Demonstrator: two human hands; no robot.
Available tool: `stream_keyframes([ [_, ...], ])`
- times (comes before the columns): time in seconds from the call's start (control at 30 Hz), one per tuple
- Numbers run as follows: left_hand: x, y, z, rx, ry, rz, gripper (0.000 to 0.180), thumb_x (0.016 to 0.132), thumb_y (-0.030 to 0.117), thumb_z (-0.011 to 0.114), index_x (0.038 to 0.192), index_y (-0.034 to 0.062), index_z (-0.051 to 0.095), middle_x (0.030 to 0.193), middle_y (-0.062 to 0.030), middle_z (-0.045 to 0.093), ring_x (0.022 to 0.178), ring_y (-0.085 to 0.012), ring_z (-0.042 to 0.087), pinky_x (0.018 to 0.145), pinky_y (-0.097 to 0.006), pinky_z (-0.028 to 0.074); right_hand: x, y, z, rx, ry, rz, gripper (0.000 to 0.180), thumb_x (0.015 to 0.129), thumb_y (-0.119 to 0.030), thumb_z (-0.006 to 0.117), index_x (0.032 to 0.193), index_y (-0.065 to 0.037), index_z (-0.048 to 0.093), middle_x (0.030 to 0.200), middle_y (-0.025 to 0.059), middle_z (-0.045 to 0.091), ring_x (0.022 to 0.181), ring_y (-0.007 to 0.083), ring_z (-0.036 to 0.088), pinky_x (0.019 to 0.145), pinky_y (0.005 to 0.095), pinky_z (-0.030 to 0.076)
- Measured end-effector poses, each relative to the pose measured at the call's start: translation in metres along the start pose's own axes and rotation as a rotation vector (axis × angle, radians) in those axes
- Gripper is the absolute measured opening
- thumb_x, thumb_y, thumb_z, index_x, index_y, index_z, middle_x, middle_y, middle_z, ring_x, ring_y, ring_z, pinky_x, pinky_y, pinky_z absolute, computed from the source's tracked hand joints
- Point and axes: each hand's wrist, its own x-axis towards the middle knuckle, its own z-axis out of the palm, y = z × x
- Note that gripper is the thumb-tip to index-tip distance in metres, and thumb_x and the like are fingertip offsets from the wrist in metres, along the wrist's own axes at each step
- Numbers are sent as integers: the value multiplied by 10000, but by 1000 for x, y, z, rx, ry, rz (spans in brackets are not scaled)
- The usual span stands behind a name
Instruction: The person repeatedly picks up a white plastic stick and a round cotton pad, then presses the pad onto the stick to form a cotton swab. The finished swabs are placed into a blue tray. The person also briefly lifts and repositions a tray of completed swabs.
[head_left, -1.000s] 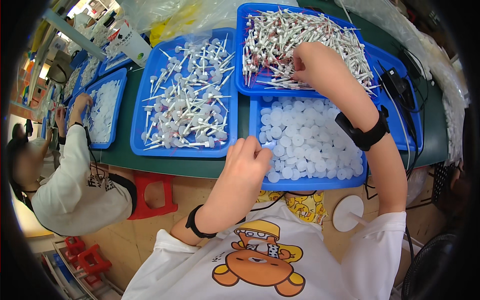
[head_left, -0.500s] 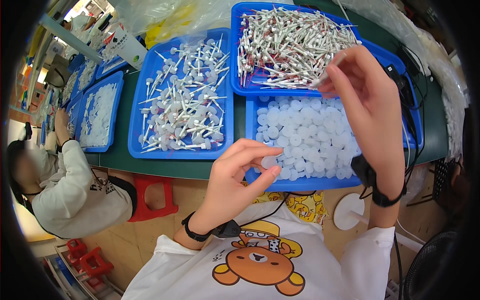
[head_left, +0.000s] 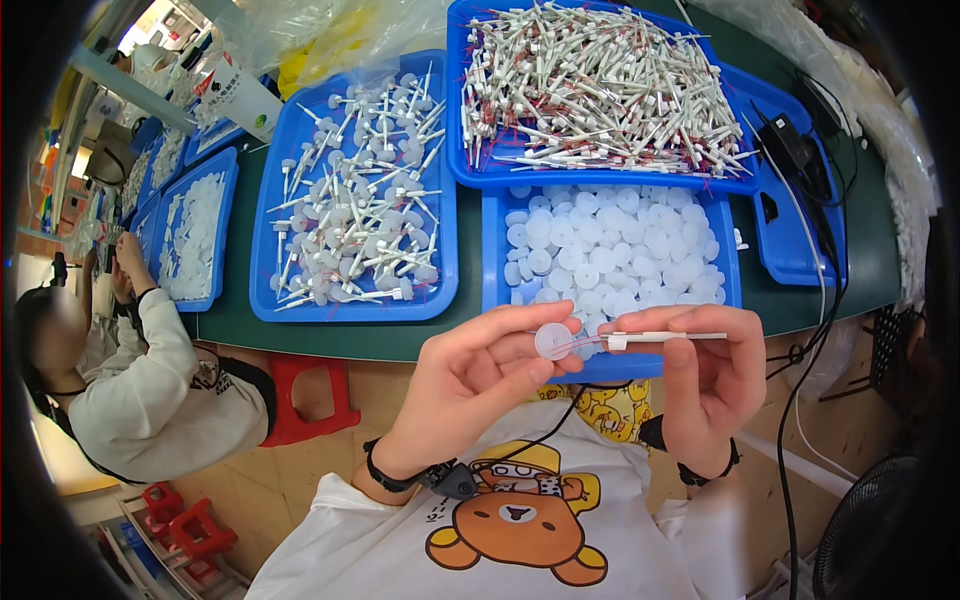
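My left hand (head_left: pixel 480 375) pinches a translucent white plastic disc (head_left: pixel 553 341) with a small centre hole. Close by on its right, my right hand (head_left: pixel 705 375) grips a thin white stick-like part (head_left: pixel 665 337) with a small white block at its left end. Fine reddish wires (head_left: pixel 582 344) run from that block to the disc; whether they pass through the hole I cannot tell. Both hands are over the front edge of a blue tray of loose discs (head_left: pixel 732 290). Behind it stands a blue tray (head_left: pixel 458 150) heaped with white stick parts.
To the left, another blue tray (head_left: pixel 262 300) holds sticks with discs on them. A black adapter (head_left: pixel 785 145) and cables lie at the right. A white cup (head_left: pixel 240 95) stands at the back left. A co-worker (head_left: pixel 140 370) sits at the far left beside more trays.
My right hand has come down from the stick tray with a stick part and now meets my left hand. The left hand still holds the disc, slightly lower.
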Motion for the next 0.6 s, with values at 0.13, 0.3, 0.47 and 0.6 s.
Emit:
stream_keyframes([
  [0.13, 0, -2, -1, -51, -27, 37, 385, 937, -102, 530, 1318, -75, 482, 1315, -204, 560, 1165, -265, 615, 983, -359, 510, 0, 4, -2, 7, 18, 6, 178, 972, 84, 458, 1144, 61, 416, 1070, 296, 640, 997, 310, 683, 853, 387, 593],
  [0.3, 0, -2, 0, -76, -14, 32, 365, 922, -113, 546, 1280, -75, 488, 1294, -205, 569, 1165, -267, 614, 981, -379, 520, 0, 5, -3, -25, 44, -10, 176, 969, 81, 468, 1138, 59, 422, 1064, 296, 644, 987, 309, 686, 850, 387, 593],
  [0.47, 0, -6, -1, -69, -9, 67, 362, 919, -110, 557, 1274, -74, 495, 1290, -202, 573, 1148, -248, 622, 978, -369, 520, -3, 4, -15, -197, -98, -150, 282, 904, 104, 573, 1154, 36, 461, 1074, 291, 658, 969, 344, 697, 808, 381, 593],
  [0.6, 1, -3, 2, -48, 75, 26, 353, 904, -60, 596, 1248, -71, 518, 1233, -203, 615, 1068, -234, 655, 933, -356, 538, 1, -6, -14, -298, -173, -204, 167, 979, 11, 484, 1137, 31, 432, 993, 296, 655, 884, 378, 707, 764, 433, 606],
])
